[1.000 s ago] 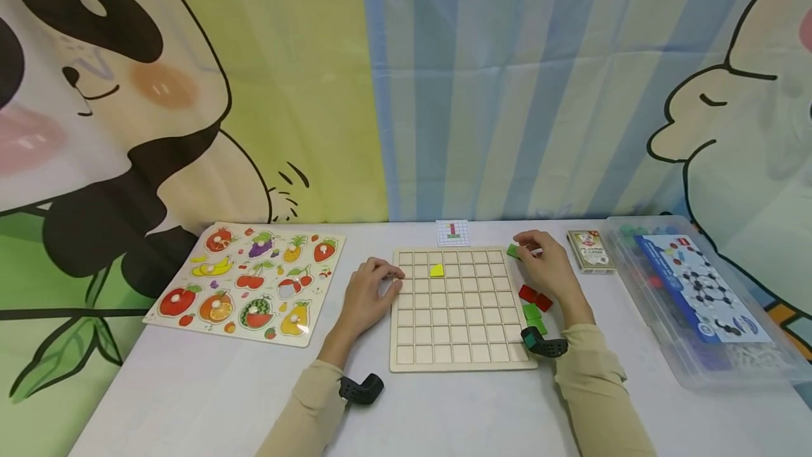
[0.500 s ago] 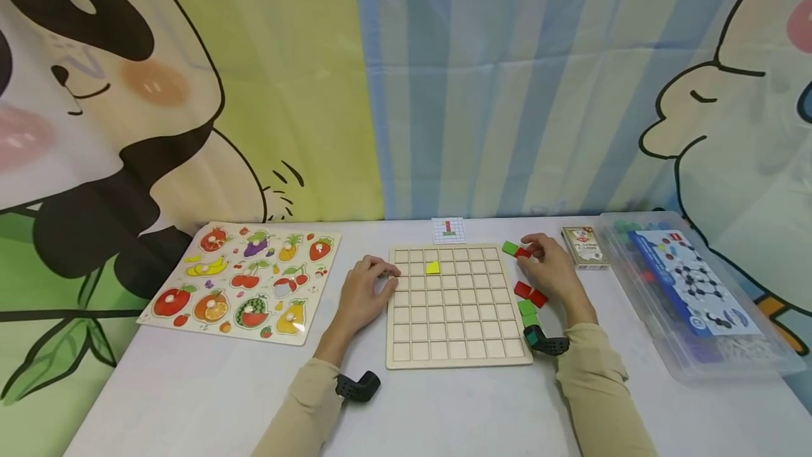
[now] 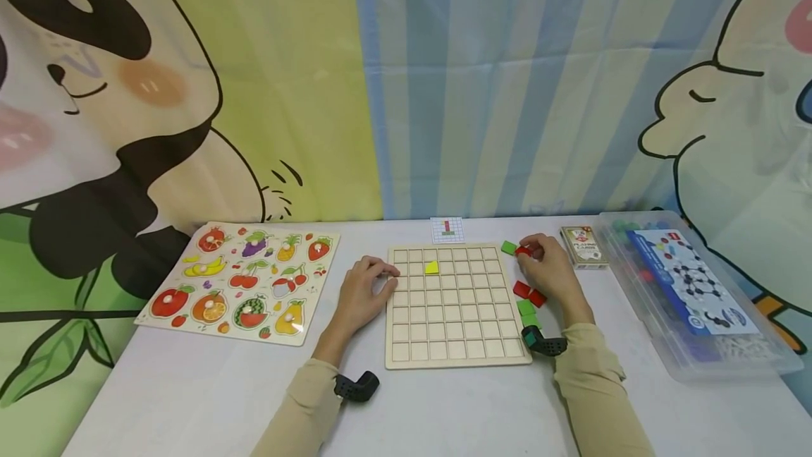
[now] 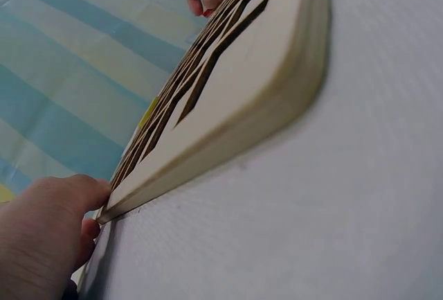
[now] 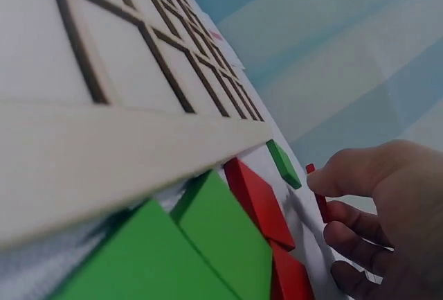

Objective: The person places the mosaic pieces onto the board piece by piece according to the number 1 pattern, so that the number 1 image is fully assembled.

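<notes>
My right hand (image 3: 550, 270) pinches a red square tile (image 5: 320, 199) between thumb and fingers, right of the wooden grid board (image 3: 457, 364). Just left of those fingertips a green tile (image 3: 509, 247) lies on the table. Nearer to me, along the board's right edge, are red tiles (image 3: 522, 289) and green tiles (image 3: 526, 307), partly overlapping. At the board's left edge my left hand (image 3: 363, 291) rests with loosely bent fingers touching the rim. One yellow tile (image 3: 432, 268) sits in the upper left part of the grid, slightly askew.
Behind the board lies a small pattern card (image 3: 447, 230). A fruit puzzle board (image 3: 237, 281) is on the left. To the right stand a playing card box (image 3: 583, 247) and a clear plastic case (image 3: 704, 295). A printed curtain (image 3: 482, 90) hangs behind the table.
My right hand has shifted away from the green tile, which now lies uncovered, and a red tile shows in its fingertips. My left hand stays at the board's edge. The head view shifted slightly.
</notes>
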Tool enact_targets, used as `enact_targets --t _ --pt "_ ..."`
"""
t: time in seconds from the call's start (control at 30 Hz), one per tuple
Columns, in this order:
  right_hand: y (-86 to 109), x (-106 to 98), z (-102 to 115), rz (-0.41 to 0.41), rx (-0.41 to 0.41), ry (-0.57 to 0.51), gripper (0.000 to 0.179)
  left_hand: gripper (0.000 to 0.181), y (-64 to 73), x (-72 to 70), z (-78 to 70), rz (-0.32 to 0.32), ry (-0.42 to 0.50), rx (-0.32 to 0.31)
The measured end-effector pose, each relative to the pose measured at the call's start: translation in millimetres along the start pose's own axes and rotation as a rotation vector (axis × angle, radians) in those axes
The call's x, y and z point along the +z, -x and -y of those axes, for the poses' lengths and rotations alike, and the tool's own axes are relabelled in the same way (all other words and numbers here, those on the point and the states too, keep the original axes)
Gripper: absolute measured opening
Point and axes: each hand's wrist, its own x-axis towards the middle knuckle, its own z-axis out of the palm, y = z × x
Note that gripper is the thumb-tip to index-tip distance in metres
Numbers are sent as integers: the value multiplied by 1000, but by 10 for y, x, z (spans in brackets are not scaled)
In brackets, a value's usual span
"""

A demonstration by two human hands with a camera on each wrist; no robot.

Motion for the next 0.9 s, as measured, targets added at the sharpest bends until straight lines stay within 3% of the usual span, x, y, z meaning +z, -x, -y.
enact_targets --t 0.13,0.3,0.6,0.9 --pt "2 0 63 -14 -7 -39 27 10 0 -2 9 -1 -5 -2" --pt "7 27 158 27 -32 -77 28 10 3 -3 9 -2 1 -1" --pt "17 164 346 61 -154 -91 28 11 2 -3 -1 4 -1 2" --pt "67 350 590 166 -246 -136 23 12 -3 -10 -14 23 -5 -20"
